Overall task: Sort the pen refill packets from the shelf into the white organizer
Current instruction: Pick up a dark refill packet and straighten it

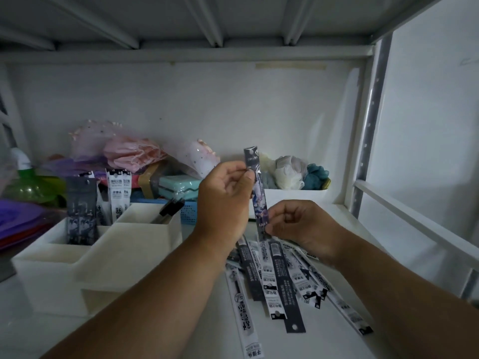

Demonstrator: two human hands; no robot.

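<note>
A loose pile of pen refill packets (280, 275) lies nearest on the white shelf (181, 338); above it the left hand (228, 195) and right hand (300, 224) pinch one dark packet (259, 193) upright, top and bottom, while the white organizer (85, 257) stands at nine o'clock, already holding packets

Two hands up, left hand (228, 193) and right hand (298, 224), one dark refill packet (258, 190) between them. Roughly ten loose packets (280, 278) piled lower center-right, hard to count exactly. One white organizer (77, 265) at left; packets standing in it (80, 211), number unclear.
</note>
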